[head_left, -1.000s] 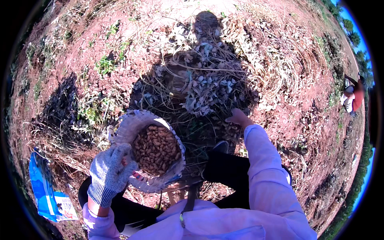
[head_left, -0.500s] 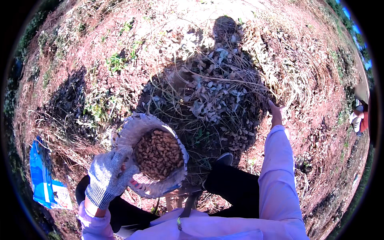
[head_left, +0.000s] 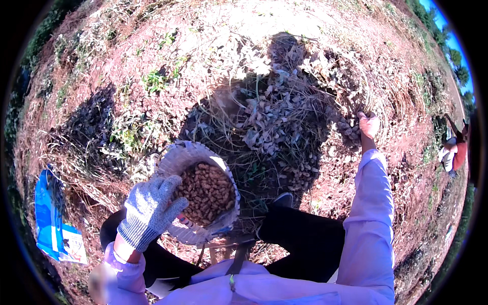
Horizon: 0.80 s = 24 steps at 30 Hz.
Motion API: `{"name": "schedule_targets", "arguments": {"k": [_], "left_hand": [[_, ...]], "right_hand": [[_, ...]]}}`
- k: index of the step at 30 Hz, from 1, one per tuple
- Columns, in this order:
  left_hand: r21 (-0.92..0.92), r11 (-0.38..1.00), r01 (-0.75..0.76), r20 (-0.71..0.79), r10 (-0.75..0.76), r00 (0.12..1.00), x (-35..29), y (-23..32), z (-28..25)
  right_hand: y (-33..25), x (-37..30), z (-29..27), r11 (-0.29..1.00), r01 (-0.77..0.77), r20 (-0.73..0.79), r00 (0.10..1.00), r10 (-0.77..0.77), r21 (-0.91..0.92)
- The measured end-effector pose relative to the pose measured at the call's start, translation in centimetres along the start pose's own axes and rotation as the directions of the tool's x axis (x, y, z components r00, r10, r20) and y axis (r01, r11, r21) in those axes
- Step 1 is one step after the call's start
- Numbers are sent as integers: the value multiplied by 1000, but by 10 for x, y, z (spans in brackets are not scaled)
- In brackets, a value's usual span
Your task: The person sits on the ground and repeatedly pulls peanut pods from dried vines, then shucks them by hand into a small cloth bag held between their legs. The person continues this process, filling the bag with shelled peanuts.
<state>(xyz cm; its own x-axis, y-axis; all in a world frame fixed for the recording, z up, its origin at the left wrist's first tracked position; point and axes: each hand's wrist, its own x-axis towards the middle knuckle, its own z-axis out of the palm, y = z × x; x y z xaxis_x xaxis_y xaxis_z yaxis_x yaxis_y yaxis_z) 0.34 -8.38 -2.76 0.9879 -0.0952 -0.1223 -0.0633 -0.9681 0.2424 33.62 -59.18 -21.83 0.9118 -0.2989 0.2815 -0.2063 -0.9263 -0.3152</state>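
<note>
A pale woven basket (head_left: 170, 165), tilted a little, stands in front of me with many brown unshelled peanuts (head_left: 206, 193) in it. At its left rim is my left hand (head_left: 151, 206) in a grey knitted glove, thumb and fingers apart and nothing visible between them. Out to the right, my bare right hand (head_left: 368, 125) is closed round the stems of a bunch of dried peanut plants (head_left: 351, 127), whose pods hang just left of the fist. A heap of withered peanut plants (head_left: 277, 114) lies beyond the basket, partly in my shadow.
More loose pods (head_left: 302, 170) lie by the heap, near my shoe (head_left: 283, 200). A blue and white plastic bag (head_left: 48, 218) rests on the ground at the left. Another person (head_left: 454, 152) is at the far right edge. Dry stalks and leaves cover reddish soil.
My right hand has moved further right and closed on the plant bunch, lifting its pods into view. The left hand's fingers have spread at the basket rim.
</note>
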Motion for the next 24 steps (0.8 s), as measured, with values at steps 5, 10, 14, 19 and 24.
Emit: {"name": "schedule_targets", "arguments": {"k": [5, 10, 14, 19, 24], "left_hand": [[29, 991, -128, -119, 130, 984, -5, -2, 3], [60, 989, -137, -139, 144, 980, -19, -7, 4], [80, 989, -121, -106, 129, 986, -23, -8, 6], [84, 988, -127, -111, 136, 985, -17, -3, 1], [-27, 997, -79, -34, 78, 996, -17, 0, 3]], "right_hand": [[10, 24, -68, 763, 29, -133, 988, 75, 645], [-86, -42, -188, 741, 428, -485, 860, -159, 518], [-131, -114, -213, 551, 516, -457, 852, -255, 656], [-107, -193, -88, 780, 556, 29, 809, -587, 289], [-43, -239, 18, 766, 545, 208, 751, -627, 340]]}}
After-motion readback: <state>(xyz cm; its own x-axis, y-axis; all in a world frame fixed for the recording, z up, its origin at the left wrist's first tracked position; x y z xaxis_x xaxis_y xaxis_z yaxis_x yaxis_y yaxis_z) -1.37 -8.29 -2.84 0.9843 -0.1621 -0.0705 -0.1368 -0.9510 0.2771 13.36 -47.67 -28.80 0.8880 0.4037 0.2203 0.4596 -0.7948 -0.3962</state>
